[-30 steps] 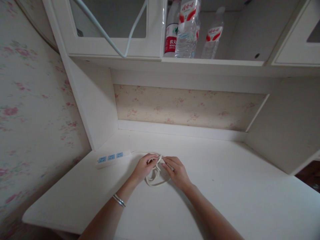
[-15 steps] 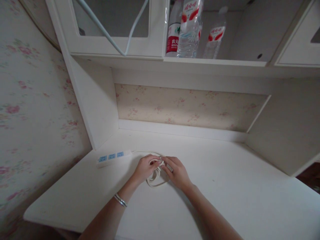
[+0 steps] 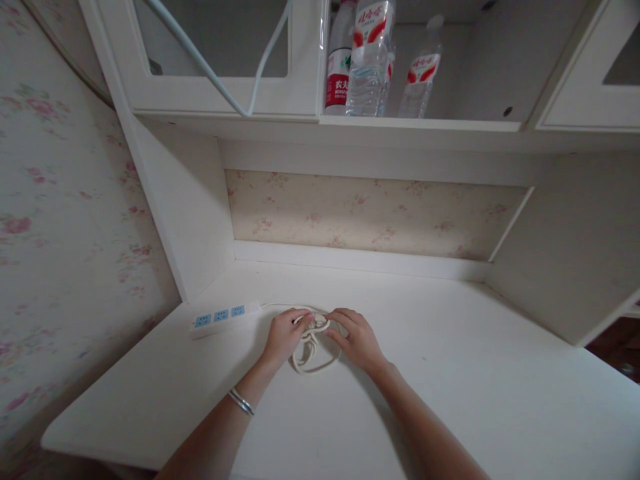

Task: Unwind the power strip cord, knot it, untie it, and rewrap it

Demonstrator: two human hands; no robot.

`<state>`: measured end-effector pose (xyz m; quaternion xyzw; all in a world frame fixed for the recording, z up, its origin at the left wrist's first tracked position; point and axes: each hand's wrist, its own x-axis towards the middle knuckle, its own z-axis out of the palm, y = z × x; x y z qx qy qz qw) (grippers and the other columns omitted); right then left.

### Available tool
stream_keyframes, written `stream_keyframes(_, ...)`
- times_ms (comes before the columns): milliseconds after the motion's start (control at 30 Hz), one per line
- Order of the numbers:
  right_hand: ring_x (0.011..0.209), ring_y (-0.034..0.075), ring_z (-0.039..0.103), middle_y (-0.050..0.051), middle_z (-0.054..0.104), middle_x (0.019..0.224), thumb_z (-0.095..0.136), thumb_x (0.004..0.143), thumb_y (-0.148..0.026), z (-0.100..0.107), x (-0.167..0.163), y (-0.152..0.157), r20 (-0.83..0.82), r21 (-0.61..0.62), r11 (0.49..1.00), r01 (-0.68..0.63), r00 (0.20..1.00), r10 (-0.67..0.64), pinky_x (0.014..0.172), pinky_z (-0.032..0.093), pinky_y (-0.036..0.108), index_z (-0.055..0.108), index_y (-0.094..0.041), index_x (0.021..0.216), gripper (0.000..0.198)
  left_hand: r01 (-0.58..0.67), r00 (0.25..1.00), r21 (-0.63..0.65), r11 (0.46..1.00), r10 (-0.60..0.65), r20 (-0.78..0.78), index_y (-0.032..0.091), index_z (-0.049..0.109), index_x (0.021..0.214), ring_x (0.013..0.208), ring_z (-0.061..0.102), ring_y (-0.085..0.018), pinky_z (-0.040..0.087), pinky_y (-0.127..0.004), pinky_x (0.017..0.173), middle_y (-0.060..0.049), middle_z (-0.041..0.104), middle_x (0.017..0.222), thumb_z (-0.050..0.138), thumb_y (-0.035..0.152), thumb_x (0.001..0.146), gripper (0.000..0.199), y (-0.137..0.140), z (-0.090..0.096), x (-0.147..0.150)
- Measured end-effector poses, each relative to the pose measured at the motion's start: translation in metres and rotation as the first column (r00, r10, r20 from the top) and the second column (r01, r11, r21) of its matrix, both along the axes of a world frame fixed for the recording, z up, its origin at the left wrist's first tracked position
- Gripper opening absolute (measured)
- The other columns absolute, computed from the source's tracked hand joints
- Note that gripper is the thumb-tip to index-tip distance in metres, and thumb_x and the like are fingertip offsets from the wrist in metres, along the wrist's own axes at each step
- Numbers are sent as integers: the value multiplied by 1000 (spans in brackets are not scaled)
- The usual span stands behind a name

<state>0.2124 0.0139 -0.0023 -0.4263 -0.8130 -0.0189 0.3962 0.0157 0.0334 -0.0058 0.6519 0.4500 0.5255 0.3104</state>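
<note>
A cream power cord (image 3: 316, 368) lies in loose loops on the white desk, with a tangled bunch raised between my hands. My left hand (image 3: 286, 333) pinches the bunch from the left, thumb and fingers closed on it. From the right, my right hand (image 3: 356, 339) grips a loop of the same cord between thumb and fingertips. The cord runs behind my left hand to a white power strip (image 3: 220, 319) with blue sockets, lying flat to the left. My fingers hide part of the bunch.
The white desk (image 3: 450, 400) has its edge at the front left. An overhead cabinet shelf (image 3: 450, 125) holds several plastic bottles (image 3: 370, 73). A pale bent cable or tube (image 3: 220, 80) hangs before the left cabinet door. Side panels enclose the desk's back.
My hands have moved slightly apart, and more of the bunched cord shows between them. The view has shifted a little; the power strip lies as before.
</note>
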Motion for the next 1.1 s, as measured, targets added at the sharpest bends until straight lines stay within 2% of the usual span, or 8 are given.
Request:
stream_keyframes(167, 90, 18, 60, 5, 66, 97, 56, 84, -40, -5, 4, 4, -94, -62, 997, -36, 995, 30, 80, 45, 31, 64, -24, 98, 23, 14, 970, -130, 991, 18, 242, 13, 69, 92, 71, 61, -16, 47, -26, 64, -5, 69, 82, 59, 50, 75, 42, 2, 8, -7)
stream_keyframes(267, 81, 17, 60, 4, 67, 88, 55, 84, -42, -7, 5, 7, -215, -163, 986, -20, 977, -16, 73, 46, 29, 65, -23, 91, 23, 118, 920, -194, 974, -34, 389, 13, 66, 94, 68, 59, -13, 46, -23, 61, -4, 67, 81, 64, 48, 72, 41, 2, 13, -13)
stream_keyframes(367, 73, 16, 60, 4, 67, 81, 53, 83, -45, -7, 5, 10, -326, -261, 965, 26, 938, -113, 68, 45, 27, 67, -21, 82, 28, 237, 882, -204, 950, -123, 456, 15, 63, 103, 72, 60, -13, 46, -22, 64, -5, 66, 88, 66, 42, 73, 40, -2, 18, -16)
stream_keyframes(500, 63, 16, 58, 1, 64, 68, 49, 82, -52, -3, 6, 9, -404, -382, 923, 43, 891, -209, 59, 42, 25, 68, -20, 76, 38, 359, 904, -149, 921, -303, 301, 14, 64, 101, 78, 60, -15, 47, -25, 70, -5, 67, 89, 63, 39, 77, 35, -11, 26, -15)
stream_keyframes(600, 56, 15, 54, 0, 59, 58, 49, 81, -55, 0, 4, 7, -440, -448, 894, 15, 867, -236, 53, 39, 24, 67, -18, 74, 42, 363, 928, -107, 926, -349, 129, 14, 66, 103, 83, 61, -19, 48, -28, 75, -7, 68, 95, 61, 39, 78, 36, -17, 30, -13)
stream_keyframes(800, 67, 16, 57, 3, 64, 74, 54, 78, -53, 1, -1, 6, -588, -482, 863, -150, 785, -192, 62, 46, 26, 67, -17, 87, 40, 284, 955, 18, 959, -281, -96, 20, 68, 105, 92, 62, -20, 48, -29, 83, -7, 69, 102, 56, 35, 81, 31, -19, 29, -13)
stream_keyframes(1033, 64, 14, 55, 4, 62, 78, 53, 80, -50, -5, 3, 11, -700, -473, 831, -293, 698, -153, 62, 48, 28, 64, -16, 104, 43, 248, 960, 88, 965, -233, -156, 22, 69, 105, 92, 62, -19, 48, -28, 82, -7, 69, 101, 55, 34, 82, 28, -17, 27, -14)
stream_keyframes(1100, 64, 13, 54, 4, 61, 82, 51, 82, -49, -4, 4, 11, -741, -443, 846, -298, 653, -158, 62, 48, 28, 61, -16, 108, 43, 227, 965, 105, 968, -210, -155, 22, 69, 104, 90, 62, -19, 49, -26, 78, -7, 69, 99, 55, 34, 82, 28, -16, 26, -13)
